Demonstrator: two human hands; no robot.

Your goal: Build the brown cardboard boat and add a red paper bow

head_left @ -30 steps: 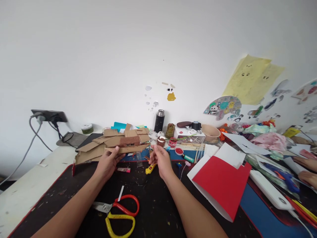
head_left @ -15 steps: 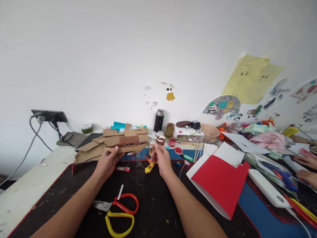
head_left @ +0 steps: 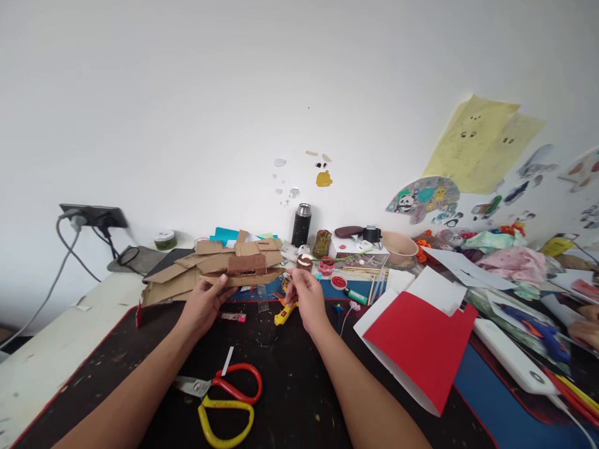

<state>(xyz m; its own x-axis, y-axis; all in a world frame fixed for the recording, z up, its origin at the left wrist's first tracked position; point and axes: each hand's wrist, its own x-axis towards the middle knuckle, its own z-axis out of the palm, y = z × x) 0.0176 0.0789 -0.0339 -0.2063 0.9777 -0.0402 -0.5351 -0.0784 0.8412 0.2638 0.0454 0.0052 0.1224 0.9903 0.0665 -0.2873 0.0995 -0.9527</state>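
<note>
A small brown cardboard boat-like model (head_left: 247, 265) is held level above the dark mat (head_left: 276, 386). My left hand (head_left: 206, 302) grips its left end, thumb on the near side. At its right tip is my right hand (head_left: 305, 298), fingers pinched together; whether they hold the tip or something tiny is too small to tell. Behind the model lies a pile of cardboard pieces (head_left: 175, 287). A yellow cutter (head_left: 284, 314) rests just below my right hand. Scissors (head_left: 234, 390) with red and yellow handles lie open between my forearms.
A black thermos (head_left: 302, 226) stands by the wall, near a jar (head_left: 322, 244) and a round bowl (head_left: 399, 247). Red paper (head_left: 423, 349) and a white power bank-like device (head_left: 515, 357) lie right. Another person's hand (head_left: 587, 327) shows at the right edge.
The model has tilted slightly and shifted a little right, its near side showing more. The other person's hands have moved toward the right edge. The view has shifted slightly.
</note>
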